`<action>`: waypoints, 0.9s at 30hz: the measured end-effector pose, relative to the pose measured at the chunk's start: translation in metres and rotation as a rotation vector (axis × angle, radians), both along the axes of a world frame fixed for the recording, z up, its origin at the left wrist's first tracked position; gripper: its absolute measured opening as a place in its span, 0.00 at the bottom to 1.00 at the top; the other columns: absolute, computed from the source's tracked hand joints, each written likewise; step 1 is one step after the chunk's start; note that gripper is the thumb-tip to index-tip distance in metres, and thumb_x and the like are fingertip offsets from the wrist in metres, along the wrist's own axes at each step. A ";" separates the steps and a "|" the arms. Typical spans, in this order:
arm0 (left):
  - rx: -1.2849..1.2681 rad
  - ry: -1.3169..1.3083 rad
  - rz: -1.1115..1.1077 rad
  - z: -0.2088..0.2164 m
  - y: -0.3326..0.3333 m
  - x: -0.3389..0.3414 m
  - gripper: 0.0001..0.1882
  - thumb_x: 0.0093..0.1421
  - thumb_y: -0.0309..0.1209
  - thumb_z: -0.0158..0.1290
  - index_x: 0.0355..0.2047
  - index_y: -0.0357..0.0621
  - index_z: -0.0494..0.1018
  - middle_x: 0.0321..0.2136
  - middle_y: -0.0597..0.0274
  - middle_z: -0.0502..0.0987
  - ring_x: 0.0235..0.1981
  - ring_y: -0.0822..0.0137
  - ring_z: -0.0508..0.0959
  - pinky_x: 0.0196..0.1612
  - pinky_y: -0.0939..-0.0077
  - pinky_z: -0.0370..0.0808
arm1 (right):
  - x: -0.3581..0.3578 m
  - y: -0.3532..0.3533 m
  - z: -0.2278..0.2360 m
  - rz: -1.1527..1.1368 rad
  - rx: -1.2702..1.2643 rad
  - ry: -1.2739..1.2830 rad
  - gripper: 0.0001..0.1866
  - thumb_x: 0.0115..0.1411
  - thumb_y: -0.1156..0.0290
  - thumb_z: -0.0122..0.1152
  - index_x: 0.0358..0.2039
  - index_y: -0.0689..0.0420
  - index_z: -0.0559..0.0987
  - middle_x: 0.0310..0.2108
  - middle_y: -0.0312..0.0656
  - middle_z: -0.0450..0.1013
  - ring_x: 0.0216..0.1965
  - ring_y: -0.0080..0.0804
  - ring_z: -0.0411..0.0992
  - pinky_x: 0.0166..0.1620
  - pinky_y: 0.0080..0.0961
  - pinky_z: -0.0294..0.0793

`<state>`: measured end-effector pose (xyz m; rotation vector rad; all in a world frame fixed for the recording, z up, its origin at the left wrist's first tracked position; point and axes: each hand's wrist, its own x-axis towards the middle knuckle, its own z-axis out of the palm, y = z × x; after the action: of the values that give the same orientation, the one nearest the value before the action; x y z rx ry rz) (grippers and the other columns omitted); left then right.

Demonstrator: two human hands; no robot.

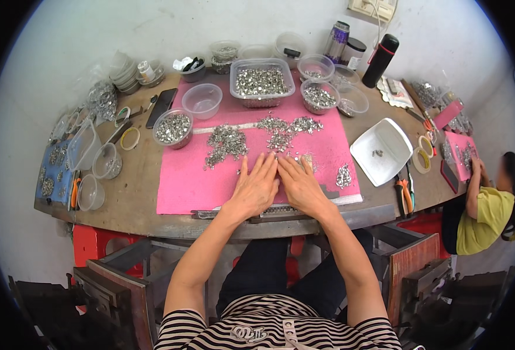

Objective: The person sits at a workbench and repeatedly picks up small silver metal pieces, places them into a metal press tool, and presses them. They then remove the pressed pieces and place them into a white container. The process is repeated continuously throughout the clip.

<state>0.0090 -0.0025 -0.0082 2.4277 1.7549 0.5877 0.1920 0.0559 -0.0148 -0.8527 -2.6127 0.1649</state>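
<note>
My left hand [256,186] lies low over the pink mat [178,181], its fingers stretched forward and nothing visible in its grip. Close beside it, my right hand [302,188] has its fingers out too, the two index fingers nearly meeting. Small silvery metal pieces are spread just ahead of the fingertips: one pile [227,143] at the left, another loose pile [281,131] ahead of both hands. To the right of my right hand sits a small heap of longer metal bits [343,176]. Under my wrists, a dark metal strip [211,214] runs along the table edge. What lies beneath the palms is hidden.
Clear tubs of metal pieces stand around the mat, including a large rectangular tub [261,81] and a round one [173,127]. At right are a white tray [381,150], pliers [406,192] and a black bottle [380,61]. A co-worker [488,213] works at far right.
</note>
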 end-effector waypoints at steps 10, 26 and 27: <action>0.024 -0.235 -0.036 0.012 -0.054 -0.010 0.18 0.67 0.32 0.52 0.56 0.44 0.77 0.53 0.55 0.79 0.62 0.47 0.71 0.67 0.34 0.55 | 0.044 -0.021 0.039 0.052 -0.217 0.182 0.15 0.61 0.80 0.58 0.49 0.61 0.81 0.51 0.48 0.77 0.57 0.46 0.72 0.60 0.46 0.68; 0.187 -0.216 0.205 -0.002 -0.013 0.005 0.07 0.59 0.35 0.64 0.33 0.48 0.80 0.30 0.66 0.75 0.39 0.60 0.73 0.56 0.52 0.59 | 0.006 -0.015 0.006 -0.166 -0.058 0.255 0.06 0.57 0.73 0.68 0.33 0.58 0.79 0.34 0.42 0.72 0.41 0.43 0.72 0.45 0.39 0.67; 0.196 -0.203 0.200 -0.002 -0.013 0.004 0.06 0.59 0.35 0.63 0.33 0.47 0.80 0.30 0.66 0.76 0.39 0.60 0.73 0.56 0.52 0.59 | 0.005 -0.015 0.006 -0.165 -0.020 0.243 0.06 0.57 0.74 0.68 0.32 0.58 0.79 0.33 0.42 0.72 0.40 0.42 0.72 0.45 0.38 0.66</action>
<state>0.0135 -0.0156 -0.0103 2.2252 1.9458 1.0338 0.1969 0.0411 -0.0089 -0.9848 -2.3093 0.2340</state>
